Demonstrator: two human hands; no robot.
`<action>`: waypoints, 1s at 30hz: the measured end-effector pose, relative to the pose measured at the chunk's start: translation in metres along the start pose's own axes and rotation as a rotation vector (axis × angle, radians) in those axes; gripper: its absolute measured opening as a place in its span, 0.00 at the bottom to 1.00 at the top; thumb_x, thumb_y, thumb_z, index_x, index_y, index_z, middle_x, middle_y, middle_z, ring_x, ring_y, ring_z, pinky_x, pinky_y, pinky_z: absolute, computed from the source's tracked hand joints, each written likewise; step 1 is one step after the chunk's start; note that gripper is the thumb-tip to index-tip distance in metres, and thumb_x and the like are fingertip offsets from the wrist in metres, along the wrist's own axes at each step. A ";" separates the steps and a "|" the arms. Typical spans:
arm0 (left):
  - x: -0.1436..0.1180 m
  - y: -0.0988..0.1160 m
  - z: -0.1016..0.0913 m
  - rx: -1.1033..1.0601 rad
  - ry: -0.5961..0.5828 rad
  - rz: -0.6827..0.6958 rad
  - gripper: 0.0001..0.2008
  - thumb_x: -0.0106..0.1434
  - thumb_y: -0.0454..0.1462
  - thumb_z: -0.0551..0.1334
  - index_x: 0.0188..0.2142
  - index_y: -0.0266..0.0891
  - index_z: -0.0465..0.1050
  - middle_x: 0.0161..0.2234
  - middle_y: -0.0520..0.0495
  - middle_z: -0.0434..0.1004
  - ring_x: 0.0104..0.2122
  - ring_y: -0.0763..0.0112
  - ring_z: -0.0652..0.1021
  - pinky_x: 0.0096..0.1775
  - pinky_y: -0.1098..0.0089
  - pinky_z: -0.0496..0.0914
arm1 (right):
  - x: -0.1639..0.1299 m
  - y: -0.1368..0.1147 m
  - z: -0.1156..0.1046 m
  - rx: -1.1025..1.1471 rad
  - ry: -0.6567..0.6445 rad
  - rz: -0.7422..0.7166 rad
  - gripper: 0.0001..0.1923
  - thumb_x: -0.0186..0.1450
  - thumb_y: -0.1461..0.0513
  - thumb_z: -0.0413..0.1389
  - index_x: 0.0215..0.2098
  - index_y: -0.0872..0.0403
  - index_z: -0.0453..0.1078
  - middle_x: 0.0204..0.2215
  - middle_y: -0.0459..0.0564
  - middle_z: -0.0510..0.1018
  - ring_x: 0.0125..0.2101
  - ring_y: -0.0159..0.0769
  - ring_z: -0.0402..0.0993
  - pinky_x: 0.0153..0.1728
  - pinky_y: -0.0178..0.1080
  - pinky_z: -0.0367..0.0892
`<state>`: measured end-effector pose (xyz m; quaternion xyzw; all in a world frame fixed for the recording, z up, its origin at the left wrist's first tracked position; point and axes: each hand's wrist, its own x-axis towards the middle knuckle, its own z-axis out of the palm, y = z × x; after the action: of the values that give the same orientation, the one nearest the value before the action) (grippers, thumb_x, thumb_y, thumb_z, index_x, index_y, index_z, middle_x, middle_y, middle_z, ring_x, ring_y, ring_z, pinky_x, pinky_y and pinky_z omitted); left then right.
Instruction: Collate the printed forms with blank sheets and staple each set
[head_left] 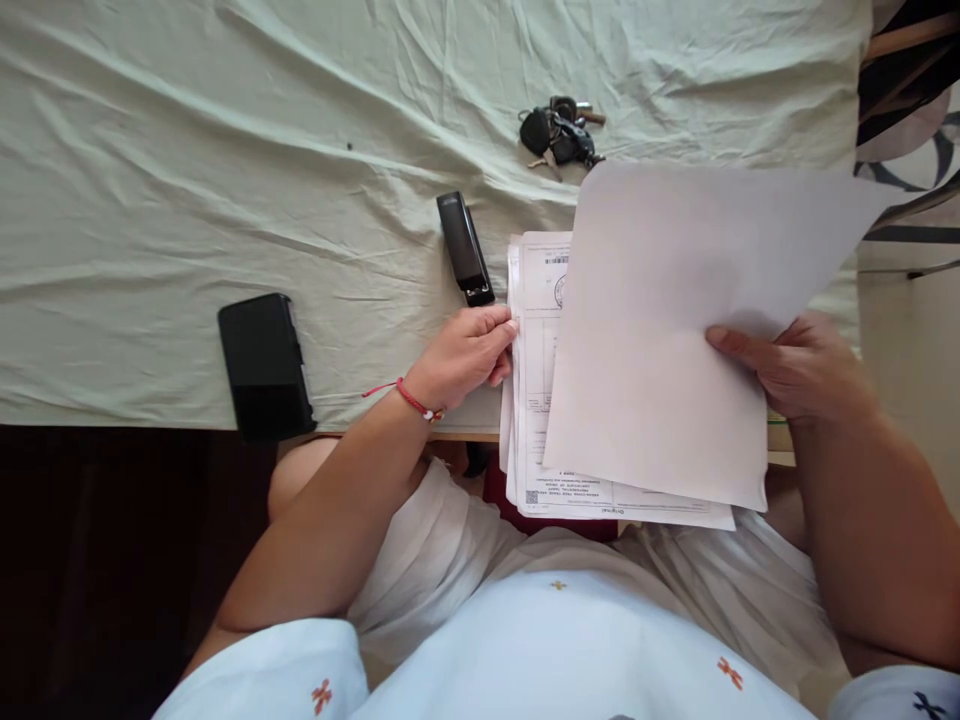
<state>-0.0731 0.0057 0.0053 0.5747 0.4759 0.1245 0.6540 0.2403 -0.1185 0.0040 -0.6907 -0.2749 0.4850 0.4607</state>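
At the near edge of the desk (150, 200), the black phone (265, 365) overhangs and a nudge could tip it off. Right of the stapler (464, 249), the left hand (465, 352) has its fingers closed on the paper stack (534, 400), which juts past that edge and may slide. The right hand (802, 368) pinches a lifted blank sheet (675, 330); it could crease or sweep the keys (559, 132) beyond.

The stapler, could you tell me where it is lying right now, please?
In the head view, the black stapler lies on the green tablecloth, just beyond the left hand, left of the paper stack.

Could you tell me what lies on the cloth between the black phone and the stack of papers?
In the head view, the black stapler and the left hand lie between the phone and the stack of papers.
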 end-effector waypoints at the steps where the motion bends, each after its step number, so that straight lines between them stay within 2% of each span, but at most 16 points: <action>1: 0.000 0.000 0.000 0.007 -0.004 -0.003 0.14 0.71 0.31 0.54 0.27 0.37 0.65 0.16 0.56 0.62 0.13 0.81 0.64 0.19 0.77 0.54 | 0.000 -0.001 0.001 -0.007 0.005 0.008 0.16 0.52 0.57 0.75 0.37 0.50 0.82 0.39 0.47 0.85 0.33 0.30 0.80 0.33 0.30 0.77; 4: 0.000 0.001 0.000 -0.012 -0.014 -0.002 0.15 0.71 0.31 0.55 0.26 0.37 0.64 0.17 0.57 0.60 0.13 0.82 0.64 0.18 0.78 0.54 | 0.000 0.000 0.002 -0.020 0.016 0.003 0.17 0.51 0.56 0.75 0.38 0.51 0.82 0.40 0.48 0.85 0.34 0.31 0.80 0.33 0.31 0.78; 7: 0.000 0.001 0.000 -0.047 -0.033 0.011 0.13 0.70 0.31 0.57 0.27 0.36 0.66 0.21 0.57 0.63 0.14 0.84 0.64 0.17 0.78 0.55 | 0.001 0.004 0.001 -0.033 -0.010 -0.011 0.18 0.52 0.56 0.74 0.40 0.51 0.82 0.42 0.49 0.84 0.36 0.32 0.80 0.36 0.32 0.78; 10: 0.001 0.001 0.000 -0.038 -0.032 0.003 0.11 0.70 0.29 0.57 0.29 0.34 0.68 0.23 0.56 0.65 0.14 0.85 0.64 0.17 0.78 0.55 | 0.003 0.006 -0.002 -0.066 -0.025 -0.001 0.18 0.53 0.55 0.74 0.40 0.52 0.82 0.41 0.50 0.84 0.34 0.32 0.80 0.34 0.33 0.78; 13: 0.001 0.001 0.001 -0.021 -0.019 -0.003 0.12 0.70 0.29 0.56 0.28 0.35 0.67 0.22 0.56 0.64 0.14 0.85 0.64 0.17 0.79 0.55 | 0.007 0.004 -0.007 -0.068 0.054 -0.015 0.19 0.52 0.56 0.74 0.41 0.52 0.82 0.38 0.50 0.84 0.29 0.31 0.78 0.28 0.33 0.76; 16: 0.002 0.001 0.001 -0.010 -0.010 -0.007 0.13 0.70 0.29 0.56 0.27 0.35 0.66 0.21 0.56 0.64 0.13 0.84 0.64 0.17 0.79 0.54 | 0.009 0.000 -0.011 -0.105 0.183 -0.108 0.21 0.52 0.58 0.73 0.45 0.50 0.82 0.40 0.48 0.84 0.27 0.27 0.76 0.25 0.30 0.71; 19: 0.002 0.002 0.001 0.012 -0.004 -0.015 0.14 0.70 0.28 0.55 0.26 0.36 0.65 0.19 0.57 0.63 0.13 0.84 0.64 0.17 0.79 0.53 | 0.010 -0.002 -0.011 -0.109 0.279 -0.223 0.20 0.55 0.58 0.71 0.46 0.50 0.82 0.41 0.48 0.84 0.28 0.25 0.74 0.27 0.29 0.70; 24: 0.001 0.003 0.001 0.016 -0.010 -0.024 0.14 0.71 0.28 0.55 0.26 0.36 0.64 0.20 0.56 0.65 0.13 0.84 0.64 0.18 0.79 0.54 | 0.011 -0.003 -0.010 -0.066 0.342 -0.304 0.14 0.55 0.56 0.70 0.39 0.51 0.82 0.39 0.48 0.84 0.28 0.25 0.73 0.34 0.33 0.72; 27: 0.002 0.002 0.000 0.018 -0.022 -0.015 0.14 0.71 0.28 0.54 0.27 0.36 0.65 0.20 0.56 0.65 0.14 0.85 0.65 0.19 0.79 0.55 | 0.010 -0.003 -0.011 -0.070 0.380 -0.308 0.14 0.55 0.56 0.71 0.39 0.50 0.82 0.41 0.48 0.84 0.30 0.27 0.75 0.38 0.35 0.73; 30: 0.002 0.001 -0.001 0.026 -0.020 -0.009 0.14 0.71 0.29 0.55 0.27 0.36 0.64 0.19 0.56 0.65 0.14 0.84 0.65 0.19 0.79 0.55 | 0.007 -0.004 -0.008 -0.083 0.381 -0.269 0.15 0.55 0.55 0.70 0.40 0.50 0.82 0.39 0.48 0.84 0.30 0.29 0.75 0.37 0.37 0.74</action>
<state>-0.0725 0.0079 0.0049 0.5821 0.4738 0.1096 0.6517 0.2504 -0.1140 0.0054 -0.7452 -0.2921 0.2683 0.5360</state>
